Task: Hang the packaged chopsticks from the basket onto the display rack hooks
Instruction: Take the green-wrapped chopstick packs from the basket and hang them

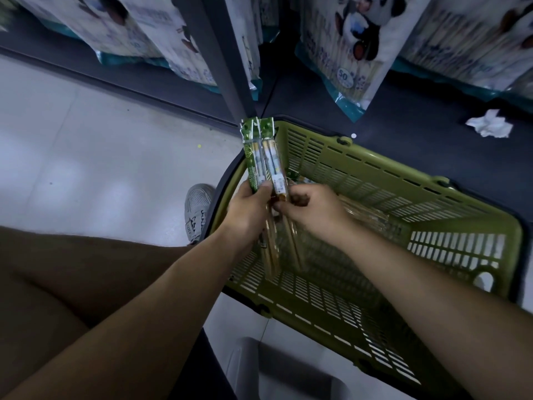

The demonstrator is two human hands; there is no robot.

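While reaching over the shelf point(418, 145) and green basket point(403, 183), gripping with left hand point(248, 212) and pinching with right hand point(314, 209) two upright packs point(264, 157), side by side above basket's left wall, with spare packs point(366, 215) inside.

Person under inspection: clothing and uncovered limbs, head view.

The left forearm point(161, 307) and right forearm point(409, 272) are uncovered from the frame edge to the wrist. The left hand point(248, 215) and right hand point(311, 209) are bare. A leg garment point(57, 284) of plain brown cloth, smooth and unpatterned, fills the lower left; whether it is trousers or shorts cannot be told. One shoe point(199, 210) is visible: a grey trainer with a mesh toe panel, grey laces and a paler sole rim. Dark lettering runs beside the laces, too small to read.
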